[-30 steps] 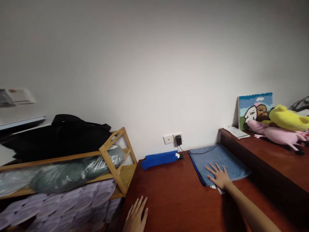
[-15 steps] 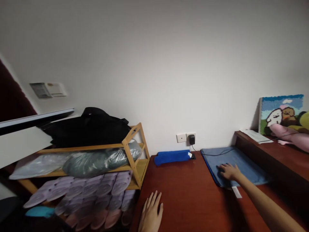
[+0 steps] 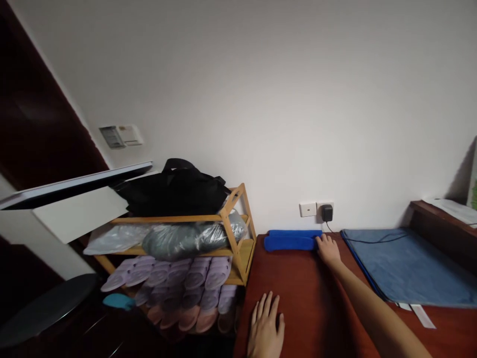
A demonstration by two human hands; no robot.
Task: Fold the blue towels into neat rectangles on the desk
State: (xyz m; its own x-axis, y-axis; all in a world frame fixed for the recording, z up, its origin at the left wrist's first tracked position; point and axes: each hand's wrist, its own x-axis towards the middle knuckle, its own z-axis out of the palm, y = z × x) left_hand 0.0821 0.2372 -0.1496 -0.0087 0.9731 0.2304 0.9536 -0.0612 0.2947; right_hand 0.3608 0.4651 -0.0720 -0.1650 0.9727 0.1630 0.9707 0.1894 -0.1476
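Note:
My left hand [image 3: 266, 325] lies flat on the reddish-brown tabletop [image 3: 294, 283], fingers stretched out, holding nothing. My right hand [image 3: 328, 250] reaches to the back of the table, its fingers closed on the right end of a folded, bright blue cloth [image 3: 292, 240]. That cloth lies close to the wall. Further right, a grey-blue cloth [image 3: 413, 263] is spread flat with white tags [image 3: 423, 315] at its front edge. A thin black cable runs across it from a black plug [image 3: 327, 213] in the wall socket.
Left of the table stands a wooden shoe rack [image 3: 238, 238] with a black bag [image 3: 179, 191], plastic-wrapped bundles [image 3: 186, 240] and several lilac slippers [image 3: 196, 273]. A dark stool seat [image 3: 48, 308] is at lower left. A raised ledge [image 3: 428, 221] borders the table's right.
My right hand has left the grey-blue cloth and moved left to the bright blue cloth's right end. The view has turned left. My left hand still rests on the table.

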